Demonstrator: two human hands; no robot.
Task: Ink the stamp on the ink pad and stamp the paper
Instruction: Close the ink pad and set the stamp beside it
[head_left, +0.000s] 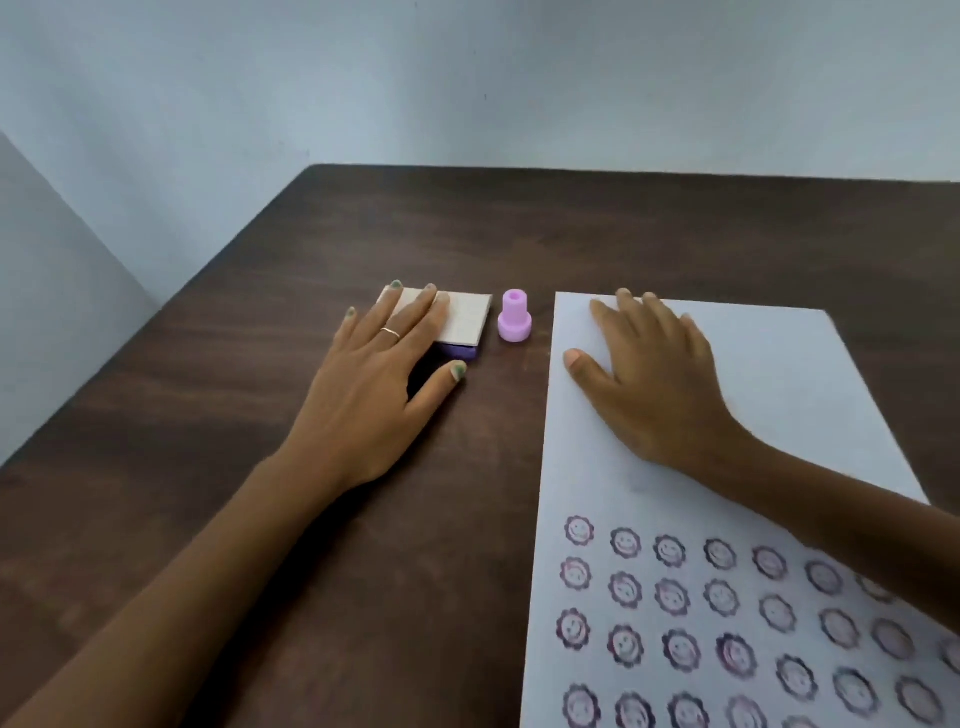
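Your dark wooden table (363, 249) fills most of the view, running out to its far edge at twelve o'clock, where a pale wall (467, 78) rises behind it.

The white paper (810, 395) is the largest thing on the table, lying from the centre out to five o'clock. Its near part carries rows of purple smiling-flower stamp prints (675, 644); its far part is blank.

Your right hand (660, 384) lies palm down on that blank part, at about three o'clock from the centre. The fingers are spread and flat against the sheet, pinching nothing, thumb stretched out toward the paper's left edge. Your forearm crosses the upper right rows of prints.

Your left hand (374, 379) reaches in from seven o'clock and rests over the ink pad (457, 352), just left of centre. Its fingers lie loosely spread on the pad's pale lid (462, 317), and the thumb sits at the purple base's near edge. The lid looks shifted back off the base, though your hand hides much of it. A thin ring (390, 333) shows on one finger, and the nails are painted greenish.

The pink stamp (514, 323) stands upright on the table between the ink pad and the paper's left edge, just beside the pad, touched by neither hand.
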